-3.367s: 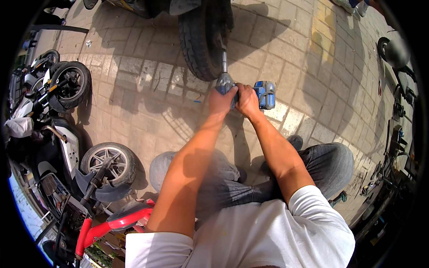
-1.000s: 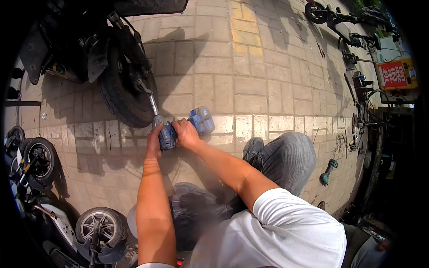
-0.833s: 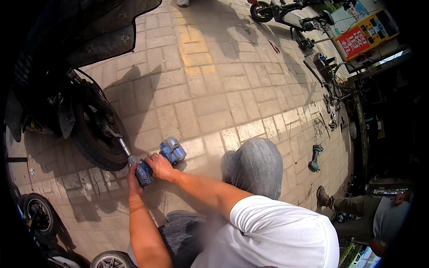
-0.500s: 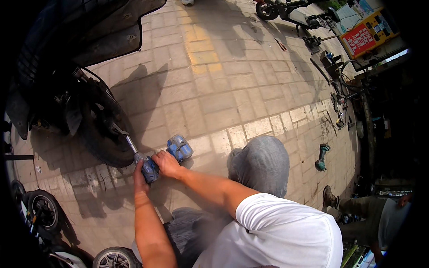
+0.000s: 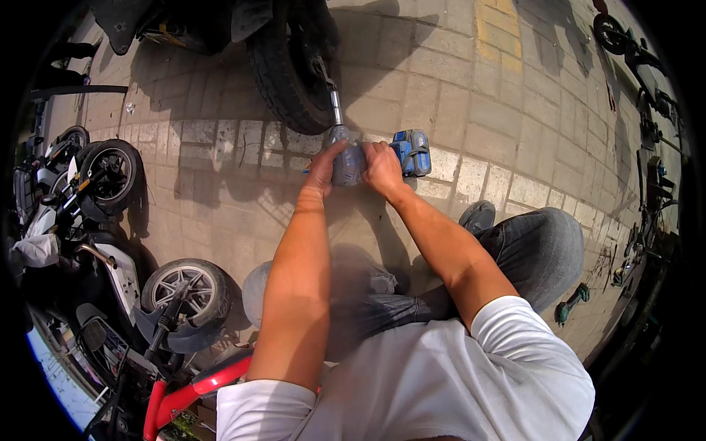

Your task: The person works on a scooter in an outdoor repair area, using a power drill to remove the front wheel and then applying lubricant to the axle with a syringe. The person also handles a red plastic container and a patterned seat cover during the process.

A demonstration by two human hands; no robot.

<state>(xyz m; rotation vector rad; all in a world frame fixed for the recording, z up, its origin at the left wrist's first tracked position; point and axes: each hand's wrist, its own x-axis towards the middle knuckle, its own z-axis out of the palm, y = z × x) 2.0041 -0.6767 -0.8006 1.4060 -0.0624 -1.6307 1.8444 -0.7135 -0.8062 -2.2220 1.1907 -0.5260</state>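
Note:
A grey-and-blue cordless impact wrench (image 5: 348,163) lies on its side between my hands, just above the paving. My left hand (image 5: 321,170) is closed around the side of its motor housing. My right hand (image 5: 383,169) grips the handle, next to the blue-and-black battery pack (image 5: 412,153). From the wrench's nose a long silver socket (image 5: 336,108) reaches to the hub area of a black scooter wheel (image 5: 279,84). Whether the socket is seated on a nut is too small to tell. My palms and some fingers are hidden behind the tool.
Parked scooters (image 5: 110,257) stand on the left, one with a spoked wheel (image 5: 187,290) near my left arm. By my right knee a green power tool (image 5: 572,303) lies on the paving. More tools and parts (image 5: 629,257) line the right edge. A red frame (image 5: 198,386) is at lower left.
The view has swung left, so wheel, wrench and hands appear farther right and higher, and more scooters show. Both hands still hold the wrench, with its socket at the wheel.

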